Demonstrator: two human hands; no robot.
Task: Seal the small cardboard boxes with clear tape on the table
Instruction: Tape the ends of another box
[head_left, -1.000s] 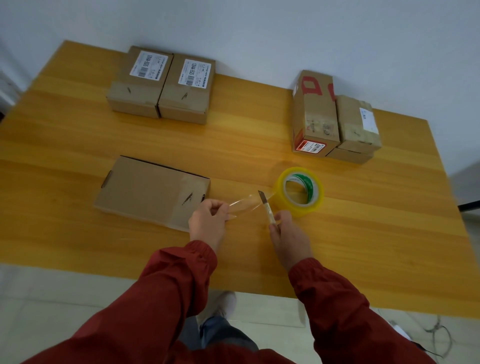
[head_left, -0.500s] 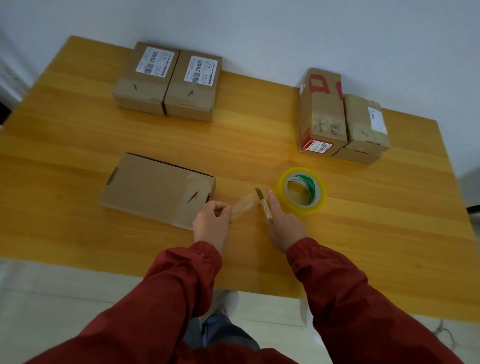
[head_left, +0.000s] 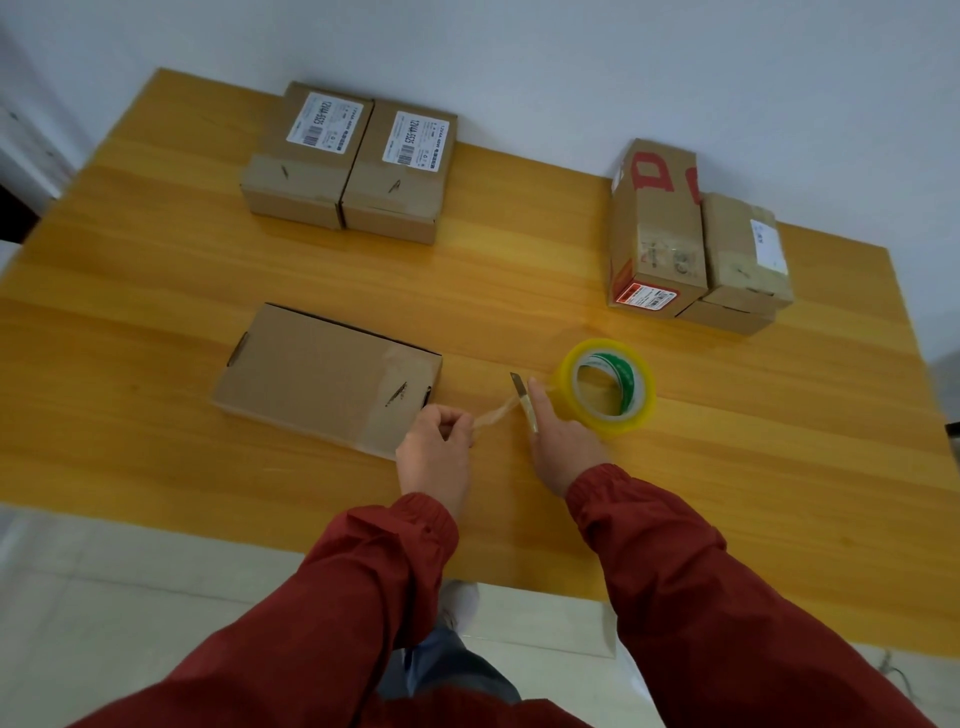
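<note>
Wooden table (head_left: 156, 312) has bare board left of the flat box (head_left: 322, 369) and along the near edge. A pair of labelled boxes (head_left: 306, 161) sits by the far edge, with a stack of boxes (head_left: 660, 228) at the right rear. The tape roll (head_left: 608, 426) sits just beside the right hand (head_left: 563, 441), which grips a knife (head_left: 522, 395). The left hand (head_left: 436, 447) pinches the strip of tape (head_left: 498, 413) by the flat box's right end. The hands are apart. Since a second ago the strip has narrowed and shortened, and the right hand has moved nearer the roll.
</note>
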